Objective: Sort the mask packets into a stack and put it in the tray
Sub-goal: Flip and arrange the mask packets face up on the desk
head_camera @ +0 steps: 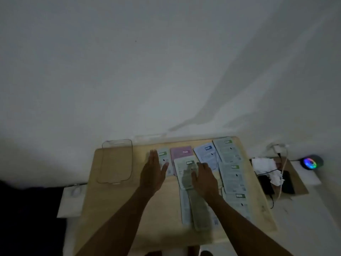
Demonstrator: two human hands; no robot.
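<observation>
My right hand (203, 179) lies flat, fingers spread, on a mask packet (185, 169); my left hand (152, 173), open, holds nothing beside the tray (116, 161).

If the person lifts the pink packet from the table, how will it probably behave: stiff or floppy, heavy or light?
The pink packet lies thin and flat, so it is probably light and would bend. Its face looks smooth, so it may slide when pushed. Another packet overlaps its near edge and may shift too.

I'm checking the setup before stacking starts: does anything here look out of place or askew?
The packets lie loose and overlapping at differing angles on the table, none in the clear tray. Off the table's right edge, crumpled tissue sits among cables.
</observation>
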